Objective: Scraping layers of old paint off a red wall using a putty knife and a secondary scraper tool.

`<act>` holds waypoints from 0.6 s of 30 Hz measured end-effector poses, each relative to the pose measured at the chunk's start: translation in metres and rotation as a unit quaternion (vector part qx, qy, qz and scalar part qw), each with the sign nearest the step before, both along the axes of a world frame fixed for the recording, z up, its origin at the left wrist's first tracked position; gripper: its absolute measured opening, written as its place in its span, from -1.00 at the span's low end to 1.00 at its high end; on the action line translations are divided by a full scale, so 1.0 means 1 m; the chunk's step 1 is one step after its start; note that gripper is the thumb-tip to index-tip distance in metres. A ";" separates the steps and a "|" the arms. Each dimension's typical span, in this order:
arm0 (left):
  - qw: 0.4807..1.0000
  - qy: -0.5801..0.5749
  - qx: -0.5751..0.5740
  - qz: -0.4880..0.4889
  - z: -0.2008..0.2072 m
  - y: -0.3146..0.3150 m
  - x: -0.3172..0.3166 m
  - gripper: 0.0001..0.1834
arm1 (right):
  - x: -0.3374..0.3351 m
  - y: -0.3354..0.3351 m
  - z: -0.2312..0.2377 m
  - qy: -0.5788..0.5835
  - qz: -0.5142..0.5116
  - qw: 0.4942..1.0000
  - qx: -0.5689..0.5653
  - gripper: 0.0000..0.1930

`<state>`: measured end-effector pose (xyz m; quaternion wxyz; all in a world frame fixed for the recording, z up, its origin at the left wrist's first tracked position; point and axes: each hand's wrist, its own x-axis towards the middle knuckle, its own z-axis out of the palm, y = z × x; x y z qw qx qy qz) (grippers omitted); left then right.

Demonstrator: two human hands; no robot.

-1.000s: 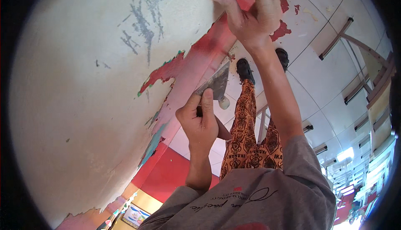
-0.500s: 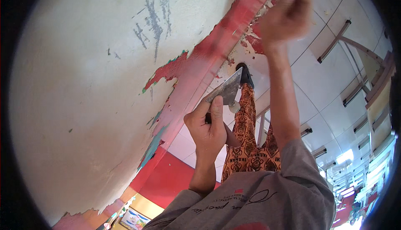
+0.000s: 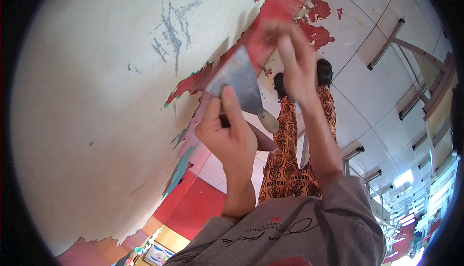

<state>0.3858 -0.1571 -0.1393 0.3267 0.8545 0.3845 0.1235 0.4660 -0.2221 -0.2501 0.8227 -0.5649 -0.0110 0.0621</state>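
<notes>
My left hand (image 3: 231,133) is closed on a paint scraper (image 3: 239,82), pinching the wide metal blade near one corner. The scraper's short pale handle points down and right. A dull reddish-brown piece (image 3: 263,141), its kind unclear, pokes out from under the same hand. In front of the red lower band (image 3: 282,2) of the wall is my right hand (image 3: 299,67). Its thumb shows, but motion smears the fingers, so whether they grip anything is not visible. Bare off-white wall (image 3: 106,101) borders the ragged edges of peeling red and green paint.
Red paint flakes (image 3: 319,34) lie on the pale tiled floor (image 3: 360,80) along the wall's foot. My black shoes (image 3: 325,72) stand close by. Brown-framed furniture (image 3: 411,53) with metal legs lies to the right.
My right hand has come down and left from the upper right, toward the wall. My left hand has risen slightly leftward, turning the scraper's blade flatter to view.
</notes>
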 end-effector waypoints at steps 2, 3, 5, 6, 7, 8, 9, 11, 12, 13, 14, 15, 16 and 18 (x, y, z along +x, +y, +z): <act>1.000 -0.029 0.007 0.005 0.004 -0.002 0.023 -0.74 | -0.031 -0.012 0.009 0.169 0.168 0.949 0.204 -0.70; 0.998 -0.054 0.011 0.011 0.004 -0.004 0.032 -0.73 | -0.036 -0.009 0.018 0.173 0.167 0.949 0.206 -0.70; 0.998 -0.068 0.003 -0.011 0.005 -0.005 0.046 -0.73 | -0.041 0.010 0.037 0.184 0.100 0.964 0.166 -0.57; 0.996 -0.085 -0.007 -0.032 0.005 -0.005 0.052 -0.72 | -0.040 0.014 0.036 0.186 0.099 0.962 0.172 -0.57; 0.995 -0.097 0.014 -0.016 0.003 -0.007 0.057 -0.66 | -0.038 0.018 0.034 0.104 0.097 0.985 0.102 -0.51; 0.995 -0.093 0.016 -0.020 0.004 -0.006 0.057 -0.66 | -0.035 0.022 0.031 0.021 0.091 0.995 0.028 -0.44; 0.998 -0.050 -0.020 -0.022 0.008 -0.004 0.055 -0.64 | -0.033 0.023 0.031 -0.020 0.076 0.997 -0.021 -0.34; 0.996 -0.026 -0.081 -0.003 0.010 -0.007 0.057 -0.56 | -0.028 0.021 0.039 0.001 0.078 0.997 -0.029 -0.36; 0.996 -0.022 -0.082 -0.004 0.010 -0.008 0.062 -0.56 | -0.024 0.018 0.044 0.018 0.083 0.996 -0.041 -0.37; 0.998 -0.023 -0.057 -0.019 0.011 -0.009 0.069 -0.54 | -0.019 0.015 0.046 0.023 0.083 0.995 -0.043 -0.37; 0.999 -0.022 -0.022 -0.030 0.017 -0.009 0.073 -0.53 | -0.017 0.012 0.054 0.051 0.103 0.993 -0.016 -0.41; 0.998 -0.024 -0.063 -0.015 0.023 -0.010 0.075 -0.50 | -0.016 0.011 0.061 0.082 0.123 0.989 0.011 -0.44; 0.998 -0.016 -0.055 -0.010 0.028 -0.010 0.075 -0.50 | -0.015 0.009 0.068 0.089 0.127 0.988 0.019 -0.44; 0.997 -0.020 -0.059 -0.034 0.029 -0.011 0.082 -0.51 | -0.008 0.005 0.074 0.141 0.142 0.979 0.036 -0.45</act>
